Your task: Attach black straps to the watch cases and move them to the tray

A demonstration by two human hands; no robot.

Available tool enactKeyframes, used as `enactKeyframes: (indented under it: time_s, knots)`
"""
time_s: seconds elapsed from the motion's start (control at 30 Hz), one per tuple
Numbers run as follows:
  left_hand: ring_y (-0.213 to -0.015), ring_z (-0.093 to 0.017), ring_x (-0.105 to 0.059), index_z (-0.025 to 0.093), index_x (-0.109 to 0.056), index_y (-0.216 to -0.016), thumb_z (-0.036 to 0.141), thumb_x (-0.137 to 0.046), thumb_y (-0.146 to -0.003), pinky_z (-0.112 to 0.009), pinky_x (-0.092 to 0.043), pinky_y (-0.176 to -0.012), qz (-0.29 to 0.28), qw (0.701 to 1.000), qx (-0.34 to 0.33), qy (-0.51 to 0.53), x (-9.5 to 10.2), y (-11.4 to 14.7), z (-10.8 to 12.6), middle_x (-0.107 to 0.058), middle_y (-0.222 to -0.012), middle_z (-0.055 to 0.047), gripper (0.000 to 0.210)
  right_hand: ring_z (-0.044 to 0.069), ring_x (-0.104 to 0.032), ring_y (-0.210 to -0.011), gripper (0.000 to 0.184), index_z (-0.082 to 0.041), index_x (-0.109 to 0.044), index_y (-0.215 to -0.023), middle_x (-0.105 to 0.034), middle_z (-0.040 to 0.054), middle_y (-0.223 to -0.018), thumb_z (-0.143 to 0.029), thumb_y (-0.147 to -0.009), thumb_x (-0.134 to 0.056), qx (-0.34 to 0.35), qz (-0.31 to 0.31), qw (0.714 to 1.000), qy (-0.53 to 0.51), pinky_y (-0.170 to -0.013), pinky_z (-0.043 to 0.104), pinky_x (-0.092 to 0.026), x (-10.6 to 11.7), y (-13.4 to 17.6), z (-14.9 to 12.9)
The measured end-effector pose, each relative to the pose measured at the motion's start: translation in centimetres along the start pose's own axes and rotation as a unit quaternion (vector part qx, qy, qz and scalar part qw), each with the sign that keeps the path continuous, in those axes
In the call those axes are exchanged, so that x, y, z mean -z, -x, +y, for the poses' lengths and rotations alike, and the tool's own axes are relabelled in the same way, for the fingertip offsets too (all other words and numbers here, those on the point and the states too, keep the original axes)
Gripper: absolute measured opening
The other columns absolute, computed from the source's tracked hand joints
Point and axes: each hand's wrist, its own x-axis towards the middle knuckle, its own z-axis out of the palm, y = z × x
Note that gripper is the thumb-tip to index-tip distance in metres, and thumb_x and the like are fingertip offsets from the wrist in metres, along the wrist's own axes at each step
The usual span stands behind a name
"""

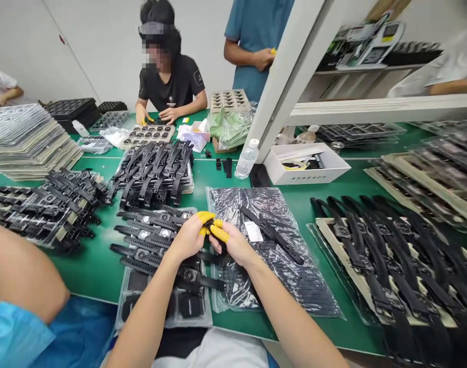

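My left hand [190, 236] and my right hand [233, 242] meet over the table, yellow finger covers on their fingertips. Pinched between them is a black watch part [209, 224], mostly hidden by the fingers, so I cannot tell whether it is strap or case. Below and left of my hands, a clear tray [208, 314] bears several black watches [162, 217] with their straps laid out. A plastic-wrapped bundle of black straps [310, 286] lies under and right of my right hand. One loose black strap [283, 240] and a white label [253, 231] rest on it.
More watch trays stand left [45, 209], ahead [152, 168] and right [394, 266]. A clear bottle [247, 159] and a white box [310, 174] stand near a white post [281, 82]. A co-worker [172, 87] sits opposite; another person's arm [22, 271] is close on my left.
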Motion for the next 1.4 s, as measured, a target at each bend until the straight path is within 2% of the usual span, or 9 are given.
enactKeyframes:
  time_s: [0.17, 0.33, 0.5, 0.7, 0.87, 0.97, 1.27, 1.4]
  knots:
    - [-0.128, -0.024, -0.062, 0.018, -0.062, -0.135, 0.003, -0.042, -0.091, -0.045, -0.05, -0.114, -0.001, 1.0, -0.008, 0.006, -0.2, 0.0, 0.3, -0.067, -0.133, -0.012, 0.05, 0.009, -0.038, -0.043, 0.042, -0.022, -0.055, -0.082, -0.053, -0.007, -0.053, -0.058, -0.084, -0.077, -0.033, 0.009, 0.999, -0.033, -0.042, 0.023, -0.03, -0.1, 0.2, -0.1]
    - [-0.125, -0.023, -0.063, 0.017, -0.061, -0.135, 0.002, -0.042, -0.09, -0.041, -0.052, -0.112, 0.016, 1.0, 0.009, 0.019, -0.5, 0.0, 0.7, -0.067, -0.131, -0.012, 0.051, 0.008, -0.034, -0.045, 0.042, -0.022, -0.054, -0.084, -0.049, -0.0082, -0.052, -0.056, -0.081, -0.08, -0.032, 0.033, 0.997, -0.066, -0.042, 0.02, -0.026, -0.3, 0.5, -0.5]
    - [-0.13, -0.028, -0.058, 0.016, -0.057, -0.139, 0.004, -0.04, -0.09, -0.047, -0.049, -0.114, 0.004, 0.999, 0.017, -0.032, -0.9, 0.0, 1.0, -0.063, -0.134, -0.015, 0.054, 0.007, -0.032, -0.044, 0.045, -0.022, -0.053, -0.081, -0.048, -0.0081, -0.051, -0.054, -0.076, -0.085, -0.059, 0.056, 0.99, -0.117, -0.042, 0.02, -0.024, -0.1, 0.5, -1.0]
    - [-0.122, -0.027, -0.059, 0.018, -0.053, -0.144, 0.021, -0.039, -0.103, -0.045, -0.05, -0.112, -0.048, 0.997, 0.038, -0.048, 0.0, 0.0, 2.4, -0.06, -0.129, -0.014, 0.044, 0.005, -0.031, -0.042, 0.049, -0.021, -0.052, -0.076, -0.047, -0.0081, -0.051, -0.053, -0.071, -0.089, -0.091, 0.068, 0.986, -0.126, -0.041, 0.018, -0.021, 0.5, 0.5, -0.8]
    - [-0.113, -0.03, -0.059, 0.012, -0.059, -0.133, 0.021, -0.045, -0.099, -0.047, -0.053, -0.105, -0.098, 0.984, 0.038, -0.142, 0.4, -0.1, 2.8, -0.061, -0.117, -0.015, 0.038, 0.003, -0.026, -0.042, 0.052, -0.02, -0.053, -0.076, -0.043, -0.0094, -0.05, -0.054, -0.067, -0.092, -0.141, 0.053, 0.982, -0.109, -0.04, 0.016, -0.016, 1.0, 0.3, -0.7]
    - [-0.111, -0.029, -0.059, 0.013, -0.06, -0.129, 0.021, -0.044, -0.099, -0.045, -0.054, -0.103, -0.121, 0.978, 0.045, -0.166, 0.4, -0.1, 2.7, -0.062, -0.115, -0.014, 0.035, 0.003, -0.025, -0.042, 0.053, -0.02, -0.052, -0.075, -0.042, -0.0094, -0.051, -0.055, -0.068, -0.091, -0.159, 0.031, 0.982, -0.101, -0.04, 0.016, -0.015, 1.2, 0.3, -0.6]
    - [-0.117, -0.027, -0.06, 0.015, -0.06, -0.129, 0.017, -0.038, -0.099, -0.044, -0.052, -0.107, -0.097, 0.987, 0.074, -0.108, 0.2, 0.1, 2.5, -0.063, -0.118, -0.013, 0.037, 0.004, -0.028, -0.043, 0.057, -0.02, -0.053, -0.075, -0.044, -0.0088, -0.051, -0.061, -0.066, -0.091, -0.14, 0.052, 0.986, -0.073, -0.04, 0.016, -0.019, 0.6, 0.5, -0.9]
    - [-0.12, -0.027, -0.061, 0.016, -0.058, -0.132, 0.022, -0.039, -0.101, -0.043, -0.051, -0.109, -0.079, 0.993, 0.082, -0.027, 0.0, 0.2, 2.6, -0.064, -0.123, -0.014, 0.037, 0.004, -0.028, -0.042, 0.054, -0.021, -0.054, -0.076, -0.043, -0.0089, -0.05, -0.059, -0.068, -0.091, -0.135, 0.052, 0.986, -0.084, -0.04, 0.017, -0.019, 0.7, 0.6, -1.0]
